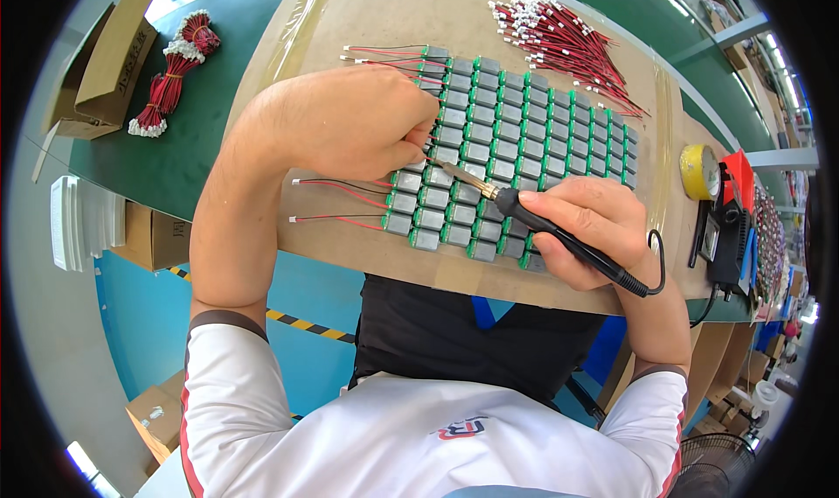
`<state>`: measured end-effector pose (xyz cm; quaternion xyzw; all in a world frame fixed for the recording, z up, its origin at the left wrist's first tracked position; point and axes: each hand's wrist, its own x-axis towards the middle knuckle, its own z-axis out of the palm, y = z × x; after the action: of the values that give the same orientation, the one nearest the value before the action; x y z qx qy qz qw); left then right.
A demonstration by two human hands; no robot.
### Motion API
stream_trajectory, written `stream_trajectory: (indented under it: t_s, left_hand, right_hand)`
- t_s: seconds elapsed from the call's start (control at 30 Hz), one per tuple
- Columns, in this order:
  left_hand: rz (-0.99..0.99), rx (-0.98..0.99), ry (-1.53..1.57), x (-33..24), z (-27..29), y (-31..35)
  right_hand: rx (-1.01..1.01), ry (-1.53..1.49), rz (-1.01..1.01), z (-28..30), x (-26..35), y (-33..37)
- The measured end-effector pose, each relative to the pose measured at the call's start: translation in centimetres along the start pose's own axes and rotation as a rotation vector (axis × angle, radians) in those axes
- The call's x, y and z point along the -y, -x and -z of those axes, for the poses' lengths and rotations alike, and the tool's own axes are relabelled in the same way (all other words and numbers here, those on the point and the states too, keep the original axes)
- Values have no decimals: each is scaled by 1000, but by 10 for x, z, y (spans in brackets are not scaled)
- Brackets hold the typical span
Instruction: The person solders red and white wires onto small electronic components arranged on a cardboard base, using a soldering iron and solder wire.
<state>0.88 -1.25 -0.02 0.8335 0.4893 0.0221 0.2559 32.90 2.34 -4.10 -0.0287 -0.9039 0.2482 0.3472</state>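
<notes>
Rows of small grey rectangular cells with green circuit strips (478, 132) lie on the brown-covered bench. Over their left side, my left hand (363, 118) is closed, its fingertips pinching what looks like a thin red wire; the fingers partly hide it. A black-handled soldering iron (514, 205) is gripped in my right hand (599, 223). Its metal tip points up and left, close to my left fingertips at a cell's edge. Red and black leads with white connectors (336, 185) stick out leftward from cells nearer me and from cells at the far left.
A loose heap of red-and-black leads with white connectors (559, 48) lies at the far side. Yellow tape (699, 172) and a black soldering station (730, 245) stand at right. Bundled leads (179, 72) and an open cardboard box (114, 61) sit on the green surface at left.
</notes>
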Motion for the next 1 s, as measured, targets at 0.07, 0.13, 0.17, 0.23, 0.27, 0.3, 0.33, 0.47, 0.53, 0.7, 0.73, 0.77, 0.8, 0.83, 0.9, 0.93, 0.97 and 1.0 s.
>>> stream_trajectory:
  t_s: [0.07, 0.13, 0.17, 0.23, 0.27, 0.3, 0.33, 0.47, 0.53, 0.7, 0.73, 0.77, 0.8, 0.83, 0.9, 0.93, 0.97, 1.0]
  left_hand:
    - [7, 6, 0, 0, 0, 0]
    - [6, 5, 3, 0, 0, 0]
    - [6, 6, 3, 0, 0, 0]
    - [-2, -5, -10, 0, -1, 0]
    - [3, -5, 0, 0, -1, 0]
    - [2, -6, 3, 0, -1, 0]
    - [-4, -6, -3, 0, -1, 0]
    - [-5, -6, 9, 1, 0, 0]
    - [-12, -13, 0, 1, 0, 0]
    - [3, -10, 3, -1, 0, 0]
    - [12, 0, -11, -1, 0, 0]
    - [8, -6, -4, -1, 1, 0]
    - [23, 5, -3, -2, 1, 0]
    - [27, 12, -9, -2, 1, 0]
    - [27, 7, -2, -2, 1, -1]
    - [21, 4, -12, -3, 1, -1]
    - [14, -4, -4, -3, 2, 0]
    - [36, 10, 11, -3, 2, 1]
  right_hand:
    - [9, 10, 4, 0, 0, 0]
    - [7, 14, 9, 0, 0, 0]
    - [12, 14, 7, 0, 0, 0]
    - [16, 15, 4, 1, 1, 0]
    - [18, 17, 5, 1, 1, 0]
    - [10, 12, 6, 1, 1, 0]
    - [19, 19, 6, 0, 1, 0]
    - [10, 18, 2, 0, 1, 2]
    - [15, 22, -5, 1, 1, 3]
    - [-29, 10, -26, 0, 1, 5]
    - [-19, 18, -26, 0, 1, 5]
    - [-28, 12, -28, -1, 1, 5]
    - [-44, 4, -31, -1, 1, 5]
    - [-37, 11, -31, -1, 1, 4]
    - [-62, 8, -15, -1, 1, 2]
    - [-47, 16, -20, 0, 2, 1]
    - [-46, 23, -32, 1, 3, 0]
    - [-65, 24, -38, 3, 4, -1]
